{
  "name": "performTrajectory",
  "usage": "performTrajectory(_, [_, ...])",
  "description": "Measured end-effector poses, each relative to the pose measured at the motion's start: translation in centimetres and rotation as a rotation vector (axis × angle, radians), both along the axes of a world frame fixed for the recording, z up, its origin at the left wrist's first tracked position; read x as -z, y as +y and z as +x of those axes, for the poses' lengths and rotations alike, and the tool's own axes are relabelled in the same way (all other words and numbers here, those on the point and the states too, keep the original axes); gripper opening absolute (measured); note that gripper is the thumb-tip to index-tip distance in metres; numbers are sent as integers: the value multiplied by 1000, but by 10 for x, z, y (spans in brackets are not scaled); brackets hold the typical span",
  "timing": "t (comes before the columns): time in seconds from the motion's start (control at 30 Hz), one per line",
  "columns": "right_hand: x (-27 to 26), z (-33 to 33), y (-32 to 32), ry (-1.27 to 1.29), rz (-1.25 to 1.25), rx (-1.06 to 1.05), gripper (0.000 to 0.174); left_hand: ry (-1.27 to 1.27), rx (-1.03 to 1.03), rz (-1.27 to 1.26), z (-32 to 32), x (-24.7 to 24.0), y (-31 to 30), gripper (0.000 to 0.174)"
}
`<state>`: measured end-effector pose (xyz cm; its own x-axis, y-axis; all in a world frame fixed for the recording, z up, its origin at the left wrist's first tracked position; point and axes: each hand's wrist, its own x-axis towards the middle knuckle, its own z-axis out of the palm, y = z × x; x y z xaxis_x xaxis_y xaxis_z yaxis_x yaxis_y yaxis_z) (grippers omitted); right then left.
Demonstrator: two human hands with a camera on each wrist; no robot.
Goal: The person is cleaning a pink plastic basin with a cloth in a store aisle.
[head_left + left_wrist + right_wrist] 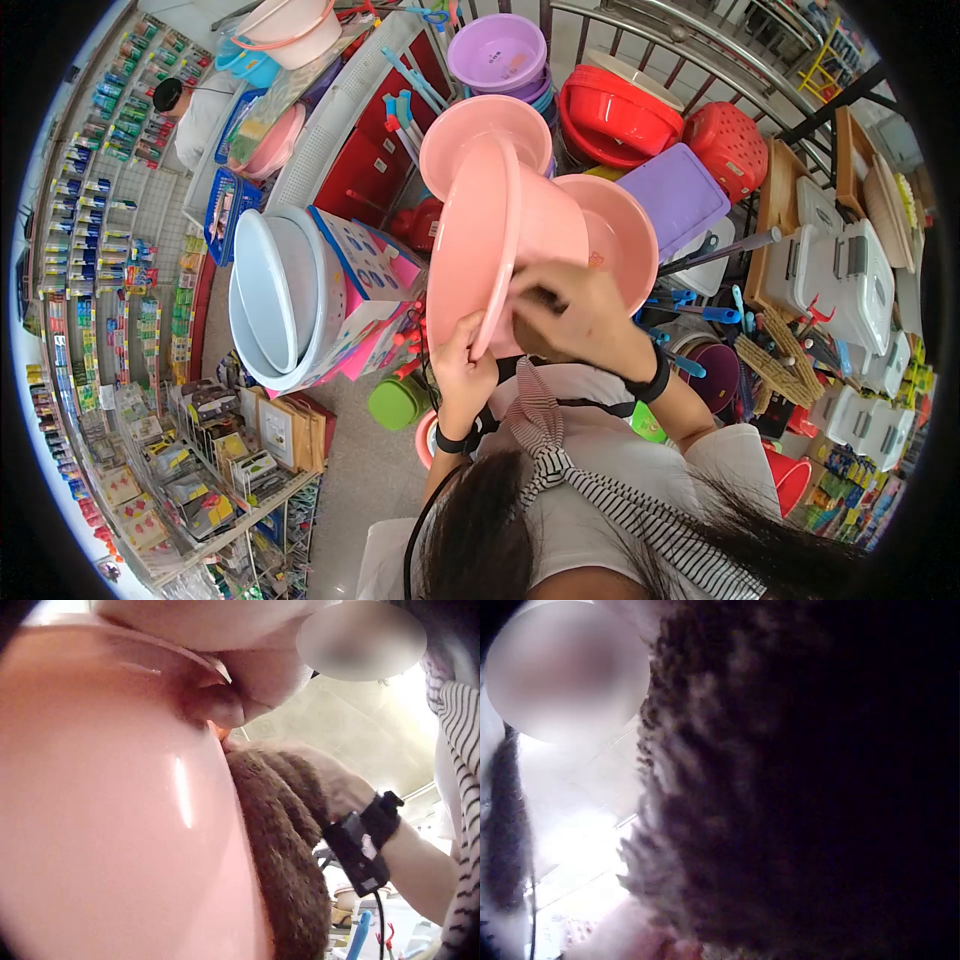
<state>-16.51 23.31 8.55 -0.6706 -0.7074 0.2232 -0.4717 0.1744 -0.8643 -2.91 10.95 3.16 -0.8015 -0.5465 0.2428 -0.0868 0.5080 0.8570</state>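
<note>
A pink basin [470, 240] is tilted up on its side in front of the body. At its lower rim the left hand [465, 375] grips the edge, thumb on the inner side. The right hand [580, 305], slightly blurred, holds a fluffy brown cloth [533, 338] behind the rim, beside the basin's outer wall. In the left wrist view the brown cloth [281, 840] hangs from the right hand next to the pink wall [127, 817]. Dark cloth pile [697, 772] fills most of the right wrist view; the right fingertips are hidden.
More pink basins [610, 235] stand just behind. Light blue basins [275, 290] are at the left, purple [495, 55] and red basins [610, 115] at the back. Brushes and mops [770, 355] crowd the right, beside lidded boxes [840, 280]. Goods shelves [130, 240] line the left.
</note>
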Motion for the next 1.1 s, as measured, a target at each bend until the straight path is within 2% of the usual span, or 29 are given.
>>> performTrajectory(0.03, [4,8,-1,75,-17,-108,14,-1,-1,1,-1,1,-1,47])
performTrajectory(0.1, [10,16,-4,220,-71,-179,13,65,22,194,-5,6,-3,49])
performTrajectory(0.13, [9,14,-4,217,-70,-175,13,-6,-6,153,-1,8,-5,51])
performTrajectory(0.23, [7,-12,-10,90,-55,177,11,53,-76,238,1,3,-1,49])
performTrajectory(0.3, [6,-18,-11,101,-46,155,11,75,-79,211,0,5,1,47])
performTrajectory(0.37, [15,-6,-8,236,-64,-13,11,102,-83,181,0,5,-2,46])
performTrajectory(0.4, [14,4,-5,245,22,-131,12,40,-61,197,3,4,-8,48])
performTrajectory(0.43, [15,3,-4,245,23,-130,12,-22,-38,212,5,4,-12,49])
performTrajectory(0.5, [19,4,-3,354,67,-259,13,-18,-30,242,5,4,-15,48])
performTrajectory(0.53, [19,-4,-4,326,-24,-176,17,1,-49,293,5,2,-14,47])
performTrajectory(0.57, [16,-11,-4,400,24,-47,16,21,-70,344,5,1,-13,46])
performTrajectory(0.63, [22,-33,-4,300,36,93,15,26,-70,307,7,6,-13,45])
performTrajectory(0.7, [28,-33,-2,321,35,47,14,56,-76,222,5,11,-16,43])
performTrajectory(0.73, [27,-21,1,340,54,-50,13,60,-75,222,5,9,-18,43])
performTrajectory(0.77, [27,-10,4,360,74,-149,12,70,-87,303,4,7,-20,42])
performTrajectory(0.8, [30,-2,9,450,242,-280,10,80,-99,385,4,5,-22,42])
performTrajectory(0.83, [32,-5,12,455,243,-277,10,84,-96,385,4,6,-24,42])
performTrajectory(0.9, [33,-15,12,365,73,-207,14,82,-102,317,5,9,-26,41])
performTrajectory(0.93, [32,-23,9,377,14,-93,14,83,-104,319,6,8,-26,41])
performTrajectory(0.97, [29,-34,10,318,81,-9,16,99,-115,355,6,7,-25,41])
performTrajectory(1.03, [32,-48,8,372,98,53,16,116,-126,393,7,7,-25,41])
performTrajectory(1.1, [32,-37,6,437,82,-33,16,131,-115,318,6,9,-30,41])
